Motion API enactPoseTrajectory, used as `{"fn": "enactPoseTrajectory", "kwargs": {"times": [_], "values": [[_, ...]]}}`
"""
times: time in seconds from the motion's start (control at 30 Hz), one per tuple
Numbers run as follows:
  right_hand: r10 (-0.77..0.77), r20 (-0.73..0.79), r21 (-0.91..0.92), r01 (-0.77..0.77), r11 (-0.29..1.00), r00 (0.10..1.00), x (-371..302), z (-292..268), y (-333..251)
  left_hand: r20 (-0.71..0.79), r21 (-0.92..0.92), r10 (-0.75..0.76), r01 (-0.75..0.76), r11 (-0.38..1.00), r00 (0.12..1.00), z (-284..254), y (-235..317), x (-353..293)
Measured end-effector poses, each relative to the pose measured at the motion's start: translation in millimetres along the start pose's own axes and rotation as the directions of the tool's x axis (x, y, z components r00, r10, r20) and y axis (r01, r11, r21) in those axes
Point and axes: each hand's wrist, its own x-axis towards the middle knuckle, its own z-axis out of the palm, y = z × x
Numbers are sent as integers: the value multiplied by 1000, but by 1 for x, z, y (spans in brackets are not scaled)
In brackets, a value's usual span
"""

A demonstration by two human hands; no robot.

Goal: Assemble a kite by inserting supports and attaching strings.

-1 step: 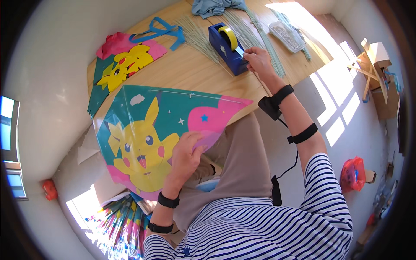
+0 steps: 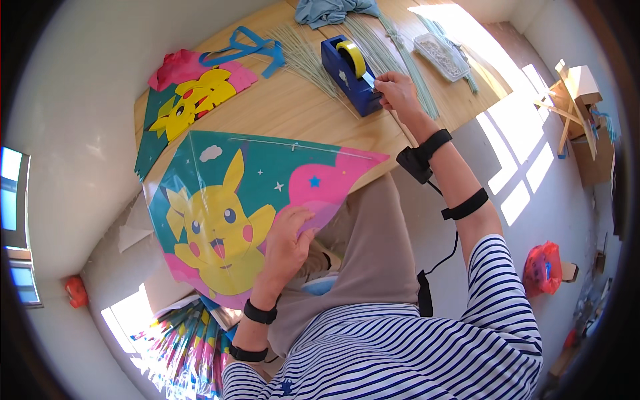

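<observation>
A teal and pink kite (image 2: 253,200) printed with a yellow cartoon creature lies across the front edge of the wooden table (image 2: 293,113) and over my lap. My left hand (image 2: 288,245) grips its lower right edge, fingers on top of the plastic. A thin stick runs along the kite's upper edge. My right hand (image 2: 395,90) reaches out to a blue tape dispenser (image 2: 347,70) with a yellow roll and pinches the end of the tape strip (image 2: 369,80) at its cutter.
A second kite (image 2: 190,100) and blue strips (image 2: 250,45) lie at the table's far left. Bundles of thin green sticks (image 2: 305,63), a clear tray (image 2: 443,53) and a grey-blue cloth (image 2: 330,10) sit farther back. More kites (image 2: 187,340) are stacked on the floor; a wooden frame (image 2: 573,93) stands to the right.
</observation>
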Motion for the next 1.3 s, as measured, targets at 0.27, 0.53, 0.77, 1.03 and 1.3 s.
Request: {"fn": "enactPoseTrajectory", "kwargs": {"times": [0.27, 0.53, 0.77, 1.03, 1.3], "values": [[73, 60, 244, -86, 966, 996, 5, -11, 9, -6, -37, -94, 93, 995, 996, 3, 5, -32], [66, 201, 446, -151, 882, 977, -25, -19, 36, 19, -38, -126, 127, 991, 992, 9, 15, -33], [220, 309, 850, -372, 372, 925, -48, -15, 93, 44, -36, -167, 169, 985, 985, 11, 18, -34], [273, 220, 846, -323, 425, 936, -51, 0, 46, 54, -58, -160, 163, 985, 986, 11, 27, -30], [274, 43, 784, -202, 587, 961, -30, 20, 54, 58, -51, -195, 198, 979, 979, 12, 21, -33]]}}
